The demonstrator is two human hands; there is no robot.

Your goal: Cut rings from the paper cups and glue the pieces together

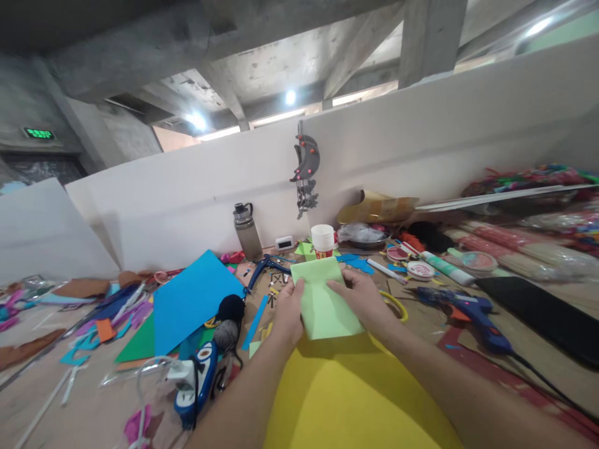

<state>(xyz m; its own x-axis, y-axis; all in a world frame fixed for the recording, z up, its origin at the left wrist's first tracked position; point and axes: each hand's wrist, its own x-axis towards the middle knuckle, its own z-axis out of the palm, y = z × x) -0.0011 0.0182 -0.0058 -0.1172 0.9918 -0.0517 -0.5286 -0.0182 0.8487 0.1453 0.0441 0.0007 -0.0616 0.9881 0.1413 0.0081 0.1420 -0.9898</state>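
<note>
The left hand (290,307) is pinching the left edge of a pale green sheet (327,305), and the right hand (362,296) is gripping its upper right side, so each grip is clamping it between thumb and fingers. The sheet is hanging above the bench (88,405), just over a larger yellow sheet (346,393). Good handling is probably depending on light, even thumb pressure: unequal pulling is risking a crease or skewed edges, while matched tension is favouring a flat face.
</note>
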